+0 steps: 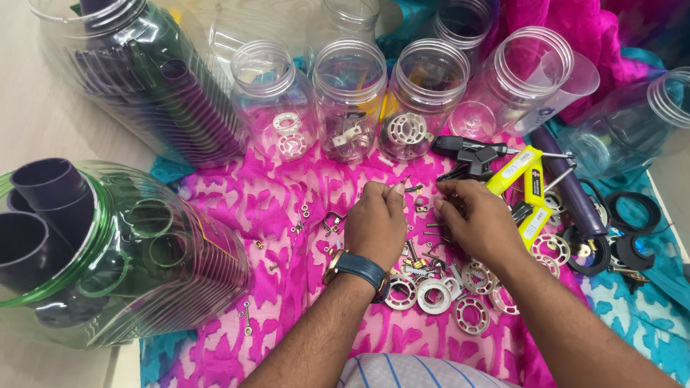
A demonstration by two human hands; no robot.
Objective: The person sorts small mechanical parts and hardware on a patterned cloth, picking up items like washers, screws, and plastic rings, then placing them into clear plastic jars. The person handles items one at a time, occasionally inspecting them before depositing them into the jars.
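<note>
Your left hand (376, 219), watch on the wrist, has its fingers pressed together over the small screws (425, 237) scattered on the pink cloth (273, 208). Your right hand (480, 223) curls just beside it, fingertips down among them; whether it pinches one, I cannot tell. White rings (435, 296) lie below your wrists.

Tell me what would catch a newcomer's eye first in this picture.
Probably the bright pink patterned cloth in the middle, strewn with small metal screws and white plastic rings. The left hand and right hand meet over that scatter, fingertips picking at tiny parts. Behind them stands a row of clear plastic jars, and at the left lies a big jar of dark tubes.
</note>
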